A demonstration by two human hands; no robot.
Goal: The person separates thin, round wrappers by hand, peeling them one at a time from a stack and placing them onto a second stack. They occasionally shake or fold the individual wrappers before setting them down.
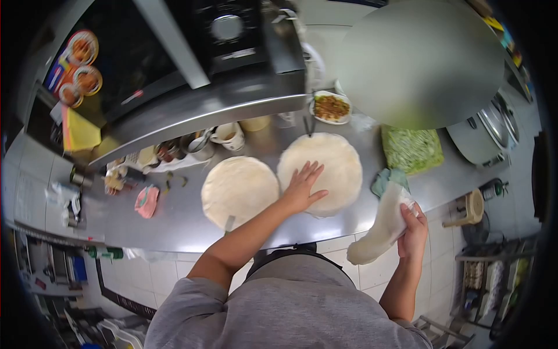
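My left hand [304, 187] lies with its fingers spread flat on a round, pale flatbread [340, 160], which may be the top of a stack. Beside it, on the left, is a second round flatbread [235, 189] with a small greyish tab at its lower edge. My right hand [412, 230] grips a limp off-white sheet [378, 232] that looks like another flatbread, with some white plastic or paper by the fingers. The sheet hangs past the counter's front edge. Close behind it a teal cloth [388, 180] lies on the counter.
A bag of green contents [411, 150] and a dish of brown food [331, 108] stand at the back right. Cups [228, 136] line up under a metal appliance [203, 110]. On the left lies a pink cloth [147, 201]. A large blurred grey shape [418, 64] covers the upper right.
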